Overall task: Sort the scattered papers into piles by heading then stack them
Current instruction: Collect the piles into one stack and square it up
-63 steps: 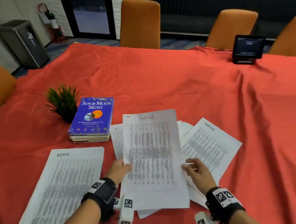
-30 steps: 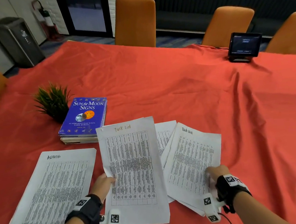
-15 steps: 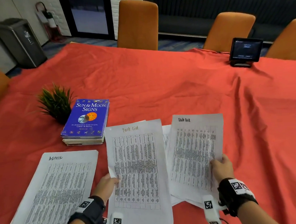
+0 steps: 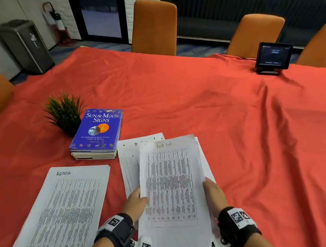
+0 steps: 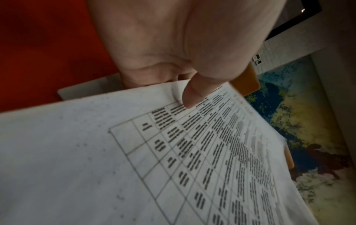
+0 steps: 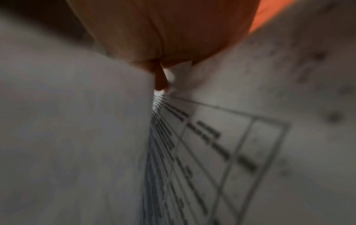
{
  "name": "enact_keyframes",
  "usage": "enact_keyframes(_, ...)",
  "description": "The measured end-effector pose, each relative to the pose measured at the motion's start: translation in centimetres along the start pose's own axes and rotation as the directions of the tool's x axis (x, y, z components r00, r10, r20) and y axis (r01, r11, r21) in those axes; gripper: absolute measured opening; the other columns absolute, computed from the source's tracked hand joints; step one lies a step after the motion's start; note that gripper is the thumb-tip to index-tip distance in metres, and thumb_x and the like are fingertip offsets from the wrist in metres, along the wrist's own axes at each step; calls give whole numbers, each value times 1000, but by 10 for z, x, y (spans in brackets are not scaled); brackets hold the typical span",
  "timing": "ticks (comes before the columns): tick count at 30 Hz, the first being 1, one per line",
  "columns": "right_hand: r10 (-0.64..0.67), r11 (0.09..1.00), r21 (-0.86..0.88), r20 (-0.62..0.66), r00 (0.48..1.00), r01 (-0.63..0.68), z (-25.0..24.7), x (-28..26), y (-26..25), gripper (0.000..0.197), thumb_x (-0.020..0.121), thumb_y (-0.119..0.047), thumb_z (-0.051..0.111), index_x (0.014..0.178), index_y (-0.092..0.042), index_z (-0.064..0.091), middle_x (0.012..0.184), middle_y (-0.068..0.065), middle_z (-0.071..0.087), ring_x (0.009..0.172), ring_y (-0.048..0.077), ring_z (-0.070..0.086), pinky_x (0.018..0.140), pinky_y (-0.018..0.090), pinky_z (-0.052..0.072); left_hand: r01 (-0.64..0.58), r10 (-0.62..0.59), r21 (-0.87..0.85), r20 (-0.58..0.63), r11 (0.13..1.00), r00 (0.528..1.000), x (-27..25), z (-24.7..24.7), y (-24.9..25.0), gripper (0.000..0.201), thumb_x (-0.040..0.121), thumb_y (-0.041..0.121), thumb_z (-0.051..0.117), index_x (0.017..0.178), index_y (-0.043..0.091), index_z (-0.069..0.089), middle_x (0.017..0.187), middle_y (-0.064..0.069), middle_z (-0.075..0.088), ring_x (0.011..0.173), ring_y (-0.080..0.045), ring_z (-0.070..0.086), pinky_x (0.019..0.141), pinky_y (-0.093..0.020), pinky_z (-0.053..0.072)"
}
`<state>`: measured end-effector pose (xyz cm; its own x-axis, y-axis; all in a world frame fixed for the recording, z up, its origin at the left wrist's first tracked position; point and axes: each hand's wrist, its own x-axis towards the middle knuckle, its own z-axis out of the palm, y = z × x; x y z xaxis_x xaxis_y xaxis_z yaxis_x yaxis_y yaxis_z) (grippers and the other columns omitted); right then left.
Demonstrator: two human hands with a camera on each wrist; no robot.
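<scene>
A stack of "Task List" papers (image 4: 171,184) is held up just above the red tablecloth, at the near centre. My left hand (image 4: 136,201) pinches its left edge, thumb (image 5: 190,97) on the printed table of the top sheet (image 5: 173,167). My right hand (image 4: 213,194) grips the right edge, its fingers hidden behind the sheets. The right wrist view is blurred and shows a fingertip (image 6: 159,82) between two sheets (image 6: 221,137). More sheets (image 4: 129,163) lie underneath to the left, their heading mostly covered. The "Admin" pile (image 4: 68,209) lies flat at the near left.
A blue book (image 4: 97,129) on another book sits beyond the Admin pile, with a small green plant (image 4: 64,114) to its left. A dark tablet on a stand (image 4: 272,57) is at the far right. Orange chairs (image 4: 154,26) line the far edge. The cloth (image 4: 255,156) is wrinkled on the right.
My right hand has carried its Task List sheet leftward and brought it together with the sheet in my left hand. The two now form one stack held by both hands.
</scene>
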<state>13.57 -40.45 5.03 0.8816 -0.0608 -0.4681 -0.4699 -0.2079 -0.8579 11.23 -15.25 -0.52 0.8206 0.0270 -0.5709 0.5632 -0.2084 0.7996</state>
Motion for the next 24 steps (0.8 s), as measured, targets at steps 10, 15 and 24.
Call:
enact_keyframes(10, -365, 921, -201, -139, 921, 334, 6, 8, 0, 20, 90, 0, 51, 85, -18, 59, 80, -8, 70, 73, 10, 62, 71, 32, 50, -200, 192, -10, -237, 980, 952, -24, 21, 29, 47, 97, 8, 39, 142, 21, 38, 115, 8, 61, 88, 1, 57, 75, -13, 42)
enact_keyframes(15, -612, 772, 34, -231, 757, 635, 2, -10, -74, 33, 89, 18, 44, 102, -9, 58, 92, -22, 69, 87, -5, 61, 80, 14, 48, -573, 500, -68, -414, 816, 761, -51, 6, 100, 33, 97, 13, 46, 124, 32, 46, 112, 33, 63, 108, 13, 56, 94, -12, 42)
enact_keyframes(24, -698, 663, 121, -256, 668, 739, 15, -22, -98, 40, 90, 16, 40, 104, -19, 54, 98, -20, 65, 93, -1, 58, 84, 16, 47, -747, 616, -147, -476, 648, 628, -62, -5, 134, 41, 99, 6, 43, 125, 37, 42, 121, 26, 56, 113, 17, 50, 92, -1, 37)
